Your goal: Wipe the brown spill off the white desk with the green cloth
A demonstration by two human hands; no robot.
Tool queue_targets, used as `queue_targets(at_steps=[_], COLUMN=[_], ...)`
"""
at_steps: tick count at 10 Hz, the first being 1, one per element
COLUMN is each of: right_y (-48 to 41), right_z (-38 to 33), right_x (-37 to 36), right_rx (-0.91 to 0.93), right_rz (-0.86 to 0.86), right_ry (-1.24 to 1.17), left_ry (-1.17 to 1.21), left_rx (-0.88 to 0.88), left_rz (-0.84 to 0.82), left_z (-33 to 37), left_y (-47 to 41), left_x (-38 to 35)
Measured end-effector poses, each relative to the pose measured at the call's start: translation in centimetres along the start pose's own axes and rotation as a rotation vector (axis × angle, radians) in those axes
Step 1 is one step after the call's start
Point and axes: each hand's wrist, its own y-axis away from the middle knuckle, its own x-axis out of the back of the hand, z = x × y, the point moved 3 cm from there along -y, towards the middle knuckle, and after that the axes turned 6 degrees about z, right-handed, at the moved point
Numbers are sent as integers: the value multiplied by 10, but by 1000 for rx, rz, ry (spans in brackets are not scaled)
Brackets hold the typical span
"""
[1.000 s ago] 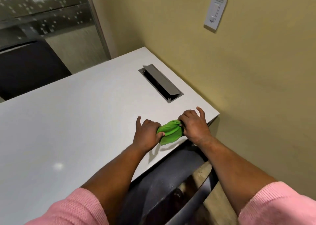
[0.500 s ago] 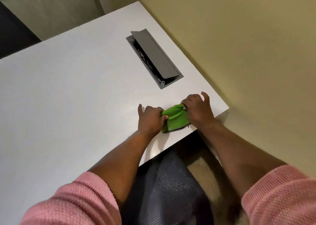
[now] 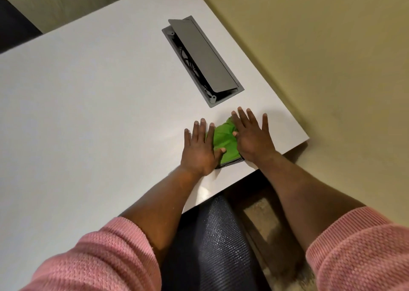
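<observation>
A person in pink sleeves [image 3: 95,259] presses both hands flat on a white desk [image 3: 88,113], near its right front corner beside a yellow wall [image 3: 332,47]. The left hand [image 3: 200,151] and right hand [image 3: 252,139] lie palms down with fingers stretched wide, each covering one side of a bunched green cloth [image 3: 223,141] that rests on the desk between them, gripped by neither. Just beyond the cloth a grey cable hatch [image 3: 202,56] stands open in the desktop, and a dark mesh chair [image 3: 212,246] sits below the near edge.
</observation>
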Motion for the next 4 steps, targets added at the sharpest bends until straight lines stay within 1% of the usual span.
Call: queue_targets(at_steps=[1, 2, 3, 4], right_y=[-1, -2, 1, 3], right_z=[6, 5, -5, -20], right_x=[-9, -6, 7, 21], right_rx=[-39, -54, -68, -54], right_rz=[-77, -95, -103, -85], right_ry=[46, 70, 75, 73], left_ry=[-92, -81, 11, -2], left_rx=[3, 6, 30, 19], left_rz=[-135, -161, -128, -76], left_z=[-7, -6, -8, -14], left_y=[-9, -11, -3, 7], left_x=[-3, 1, 8, 19])
